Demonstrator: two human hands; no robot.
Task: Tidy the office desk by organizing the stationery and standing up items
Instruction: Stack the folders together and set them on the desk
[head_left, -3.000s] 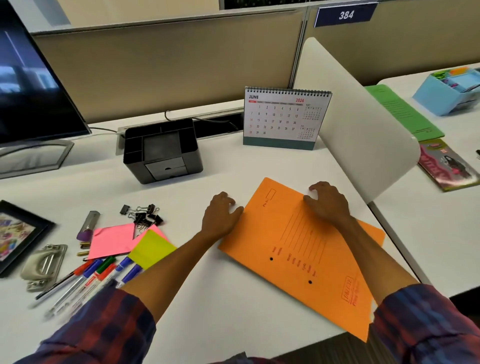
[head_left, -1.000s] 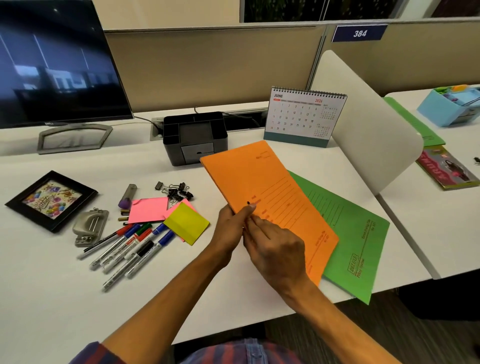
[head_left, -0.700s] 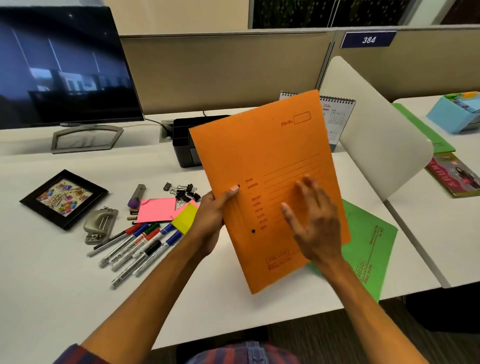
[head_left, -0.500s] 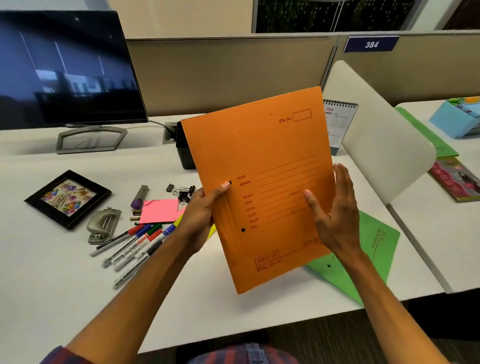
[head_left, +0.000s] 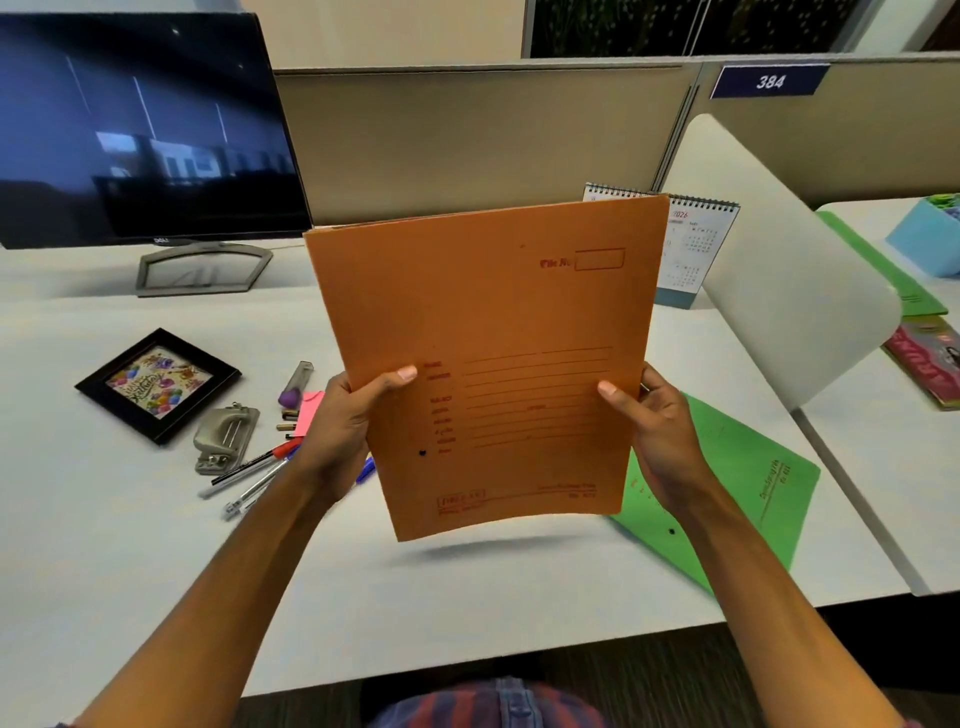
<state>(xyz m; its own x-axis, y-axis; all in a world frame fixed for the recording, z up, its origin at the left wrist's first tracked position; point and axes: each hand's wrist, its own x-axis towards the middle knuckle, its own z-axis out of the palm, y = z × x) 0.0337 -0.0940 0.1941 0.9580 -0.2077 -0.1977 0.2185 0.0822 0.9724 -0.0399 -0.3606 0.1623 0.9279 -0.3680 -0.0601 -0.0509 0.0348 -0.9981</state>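
Note:
An orange file folder (head_left: 498, 332) is held upright in the air over the white desk (head_left: 130, 545). My left hand (head_left: 343, 426) grips its left edge and my right hand (head_left: 660, 431) grips its right edge, thumbs on the printed front. A green folder (head_left: 748, 483) lies flat on the desk behind and to the right. Left of my left hand lie several pens (head_left: 249, 473), pink sticky notes (head_left: 310, 410), a purple-tipped lighter-like item (head_left: 296, 384), a metal hole punch (head_left: 223, 436) and a black picture frame (head_left: 156, 384) lying flat. The folder hides the black organizer.
A dark monitor (head_left: 140, 135) stands at the back left. A desk calendar (head_left: 691, 249) peeks out behind the folder. A white divider panel (head_left: 779, 260) borders the desk on the right; beyond it are a green folder, a magazine (head_left: 930, 358) and a blue box (head_left: 924, 239).
The orange folder was lifted off the green one and raised upright. My right hand moved from the folder's front to grip its right edge; the folder now faces me squarely.

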